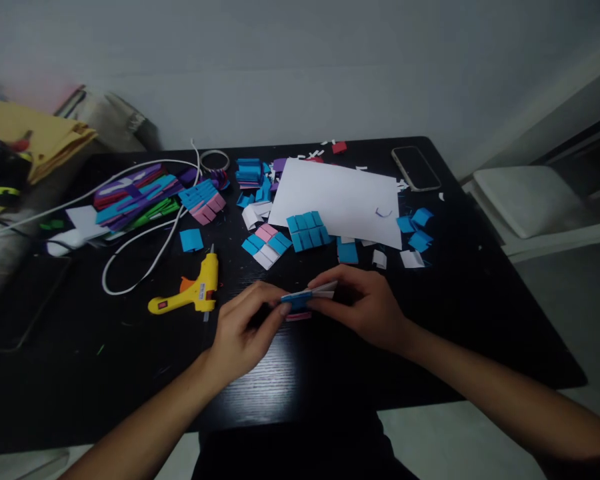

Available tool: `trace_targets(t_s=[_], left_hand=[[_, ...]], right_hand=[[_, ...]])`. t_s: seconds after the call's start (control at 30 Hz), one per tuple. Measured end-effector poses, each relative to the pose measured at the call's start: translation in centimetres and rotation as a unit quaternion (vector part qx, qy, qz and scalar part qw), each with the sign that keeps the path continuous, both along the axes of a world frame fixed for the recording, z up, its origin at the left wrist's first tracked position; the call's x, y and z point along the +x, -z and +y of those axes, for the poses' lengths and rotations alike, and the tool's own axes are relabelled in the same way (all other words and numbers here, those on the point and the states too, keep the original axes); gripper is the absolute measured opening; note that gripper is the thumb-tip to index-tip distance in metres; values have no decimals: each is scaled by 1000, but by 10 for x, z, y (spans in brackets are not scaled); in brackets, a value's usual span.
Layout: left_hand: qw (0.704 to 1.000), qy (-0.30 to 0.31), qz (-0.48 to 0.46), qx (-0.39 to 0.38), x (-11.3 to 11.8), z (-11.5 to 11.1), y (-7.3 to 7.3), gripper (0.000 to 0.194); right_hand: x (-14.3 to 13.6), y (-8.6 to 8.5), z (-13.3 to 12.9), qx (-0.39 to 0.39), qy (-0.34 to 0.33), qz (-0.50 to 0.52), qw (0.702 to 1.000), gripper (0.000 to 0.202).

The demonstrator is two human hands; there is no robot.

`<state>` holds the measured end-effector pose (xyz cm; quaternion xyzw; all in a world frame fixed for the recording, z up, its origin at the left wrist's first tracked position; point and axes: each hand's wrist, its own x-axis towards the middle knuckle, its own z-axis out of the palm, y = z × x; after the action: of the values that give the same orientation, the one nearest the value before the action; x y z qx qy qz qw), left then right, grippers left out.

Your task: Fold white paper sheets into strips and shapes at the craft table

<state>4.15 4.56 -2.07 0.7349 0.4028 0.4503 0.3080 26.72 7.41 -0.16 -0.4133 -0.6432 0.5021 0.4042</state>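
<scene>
Between my two hands, just above the table's front half, is a small folded paper piece in blue, white and pink. My left hand pinches its left end between thumb and fingers. At its right end, my right hand grips it the same way, and a white flap sticks up there. Beyond my hands lie a blue folded paper block and a pink, blue and white one. A yellow glue gun rests on its side left of my left hand.
A white paper sheet covers the table's back middle, with blue paper squares and scraps around it. A phone lies at the back right. On the left are a looped white cable and coloured paper strips.
</scene>
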Motion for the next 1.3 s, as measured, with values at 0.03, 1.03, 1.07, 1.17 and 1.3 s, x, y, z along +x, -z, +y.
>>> trace_targets(t_s=[0.03,1.03,1.07,1.17,1.3], left_hand=[[1000,-12,-1,-11,0,0,0,12],[885,-135,437,-83,-138,27,-41,41],[886,-122,439,-88,-142,27,-37,42],[894,-94,428,-93,-145,24,-28,45],[881,-78,452,-117,-143,21,-25,52]], right_hand=[[-1,-2,1,-19,-2,-7,1000,19],[-7,24,1,231,-109,-165,953,14],[-5,25,1,256,-121,-169,944,14],[-3,24,-2,317,-157,-213,911,18],[-2,24,-10,363,-202,-296,860,35]])
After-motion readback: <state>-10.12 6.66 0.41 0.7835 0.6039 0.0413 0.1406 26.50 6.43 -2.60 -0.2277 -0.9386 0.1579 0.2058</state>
